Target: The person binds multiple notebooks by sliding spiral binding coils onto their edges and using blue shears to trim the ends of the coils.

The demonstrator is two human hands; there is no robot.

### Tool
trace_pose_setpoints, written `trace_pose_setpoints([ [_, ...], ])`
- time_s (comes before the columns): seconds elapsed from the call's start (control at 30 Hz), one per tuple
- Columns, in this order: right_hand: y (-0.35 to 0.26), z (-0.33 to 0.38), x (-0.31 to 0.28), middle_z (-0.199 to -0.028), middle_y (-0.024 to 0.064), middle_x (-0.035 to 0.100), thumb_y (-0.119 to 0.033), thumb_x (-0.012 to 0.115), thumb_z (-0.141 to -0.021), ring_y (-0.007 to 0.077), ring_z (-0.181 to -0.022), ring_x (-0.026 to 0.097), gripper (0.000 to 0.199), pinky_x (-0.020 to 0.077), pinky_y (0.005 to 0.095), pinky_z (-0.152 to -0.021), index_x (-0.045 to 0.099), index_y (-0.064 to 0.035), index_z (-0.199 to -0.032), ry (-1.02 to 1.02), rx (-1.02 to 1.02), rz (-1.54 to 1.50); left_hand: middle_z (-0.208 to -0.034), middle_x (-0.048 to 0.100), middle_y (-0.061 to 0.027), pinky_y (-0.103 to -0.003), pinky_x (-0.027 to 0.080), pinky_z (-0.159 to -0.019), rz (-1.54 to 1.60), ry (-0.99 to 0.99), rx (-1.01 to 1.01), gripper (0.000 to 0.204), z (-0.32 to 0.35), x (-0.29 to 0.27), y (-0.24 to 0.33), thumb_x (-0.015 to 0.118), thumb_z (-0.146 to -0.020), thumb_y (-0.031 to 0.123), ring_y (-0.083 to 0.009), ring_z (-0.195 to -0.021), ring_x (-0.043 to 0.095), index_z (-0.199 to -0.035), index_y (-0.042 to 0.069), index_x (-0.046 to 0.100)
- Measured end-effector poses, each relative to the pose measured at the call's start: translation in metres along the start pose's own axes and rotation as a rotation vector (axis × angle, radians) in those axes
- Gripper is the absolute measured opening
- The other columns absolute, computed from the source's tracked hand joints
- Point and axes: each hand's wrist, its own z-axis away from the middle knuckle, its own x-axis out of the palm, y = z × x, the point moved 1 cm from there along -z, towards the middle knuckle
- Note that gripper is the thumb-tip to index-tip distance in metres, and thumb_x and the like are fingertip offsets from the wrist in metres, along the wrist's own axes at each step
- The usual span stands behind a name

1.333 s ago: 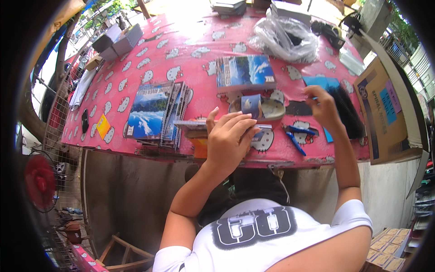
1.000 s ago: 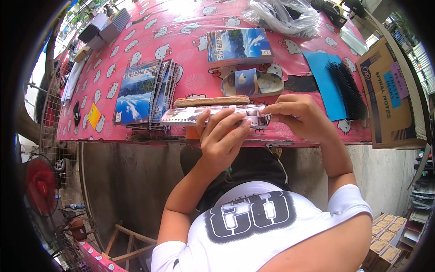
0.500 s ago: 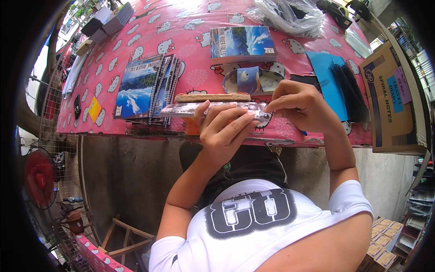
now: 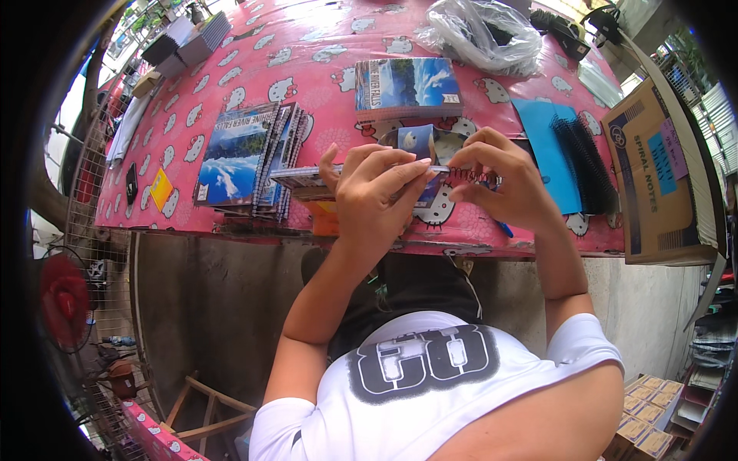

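My left hand is closed around a thin notebook, held edge-on above the table's near edge. Its fingers lie over the upper edge and hide much of it. At the notebook's right end, my right hand pinches a dark spiral coil between thumb and fingers. The coil stretches from the notebook's corner toward the right palm. How far it runs into the notebook is hidden. Behind the hands sits a rounded object with a blue picture band, partly covered.
Spiral notebooks with a waterfall cover lie piled at left; another stack lies farther back. To the right are a blue sheet, black coils and a cardboard box. A clear plastic bag lies at the back.
The notebook has tilted and its right end has risen slightly. My right hand has shifted a little, and the coil now shows between its fingers. The brown strip behind the notebook is out of sight.
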Motion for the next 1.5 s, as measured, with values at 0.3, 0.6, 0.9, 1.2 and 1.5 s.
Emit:
trace_pose_setpoints([
  [0.3, 0.004, -0.002, 0.007, -0.079, 0.0095, 0.061, -0.005, 0.075, -0.072, 0.0228, -0.068, 0.061, 0.021, 0.0484, 0.0310, -0.062, 0.067, -0.0034, -0.092, 0.005, 0.066, -0.020, -0.083, 0.068, 0.0044, -0.034, 0.027, -0.094, 0.020, -0.009, -0.031, 0.019, 0.004, 0.001, 0.003, 0.079, -0.070, 0.017, -0.0111, -0.080, 0.059, -0.088, 0.015, 0.075],
  [0.6, 0.000, 0.000, 0.003, -0.077, 0.0085, 0.060, -0.006, 0.070, -0.078, 0.0209, -0.064, 0.058, 0.018, 0.0462, 0.0301, -0.060, 0.066, -0.0018, -0.096, -0.053, -0.003, 0.061, -0.082, 0.066, 0.0018, -0.037, 0.030, -0.088, 0.053, 0.039, -0.059, 0.017, 0.005, 0.005, 0.002, 0.077, -0.071, 0.021, -0.0163, -0.080, 0.058, -0.087, 0.016, 0.071],
  [0.9, -0.010, 0.001, 0.002, -0.088, 0.0136, 0.059, -0.008, 0.068, -0.079, 0.0322, -0.083, 0.062, 0.019, 0.0478, 0.0393, -0.069, 0.059, -0.0036, -0.096, -0.018, 0.094, 0.085, -0.082, 0.065, -0.0004, -0.033, 0.034, -0.080, 0.063, 0.071, 0.026, 0.016, 0.008, 0.000, -0.001, 0.076, -0.069, 0.014, -0.0175, -0.079, 0.058, -0.084, 0.013, 0.071],
  [1.2, -0.010, 0.002, 0.010, -0.080, 0.0107, 0.059, -0.003, 0.070, -0.075, 0.0242, -0.074, 0.061, 0.026, 0.0473, 0.0328, -0.064, 0.062, -0.0018, -0.100, -0.017, 0.043, 0.159, -0.083, 0.067, 0.0013, -0.033, 0.034, -0.083, 0.075, 0.040, 0.049, 0.016, 0.008, -0.003, -0.003, 0.077, -0.068, 0.009, -0.0148, -0.078, 0.059, -0.083, 0.014, 0.074],
  [1.5, -0.021, -0.001, 0.016, -0.075, 0.0111, 0.057, -0.005, 0.068, -0.077, 0.0309, -0.069, 0.060, 0.013, 0.0483, 0.0380, -0.060, 0.060, -0.0039, -0.088, 0.189, -0.024, 0.218, -0.084, 0.067, 0.0009, -0.033, 0.035, -0.082, 0.074, 0.029, 0.036, 0.017, 0.009, -0.002, 0.003, 0.075, -0.069, 0.006, -0.0165, -0.079, 0.060, -0.084, 0.014, 0.074],
])
